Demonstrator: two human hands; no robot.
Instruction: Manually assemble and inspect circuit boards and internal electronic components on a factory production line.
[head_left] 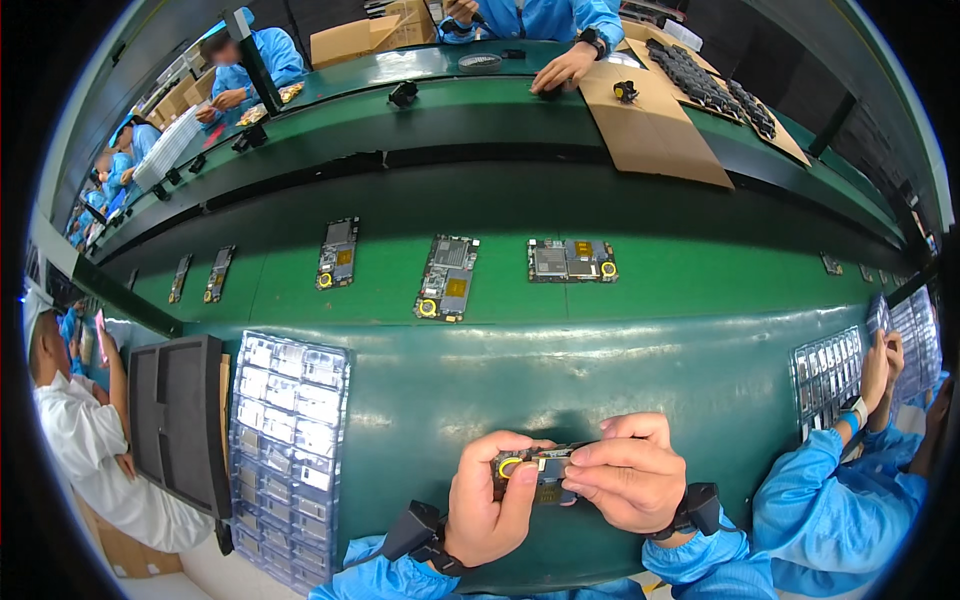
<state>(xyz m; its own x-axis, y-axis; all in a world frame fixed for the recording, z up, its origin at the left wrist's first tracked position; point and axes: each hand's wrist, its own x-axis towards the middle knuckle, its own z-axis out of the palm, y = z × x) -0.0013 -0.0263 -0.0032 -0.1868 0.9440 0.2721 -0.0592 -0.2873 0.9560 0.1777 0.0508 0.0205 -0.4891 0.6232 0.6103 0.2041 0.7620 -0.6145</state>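
Observation:
My left hand (490, 505) is closed around the left end of a dark circuit board (550, 493) with a yellow ring at one corner. The thumb presses on its near side. At the board's right end my right hand (632, 475) has its fingertips pinched together against it. Those fingers hide that end, and whether they also hold a small part cannot be told. The board is tilted above the green work surface (440, 390), close to its front edge.
Several like boards (447, 278) lie on the green conveyor belt (390, 250) ahead. To the left are a clear tray of silver parts (290, 440) and a black foam tray (177, 420). A co-worker's sleeve (830, 500) and another tray (828, 380) are on the right.

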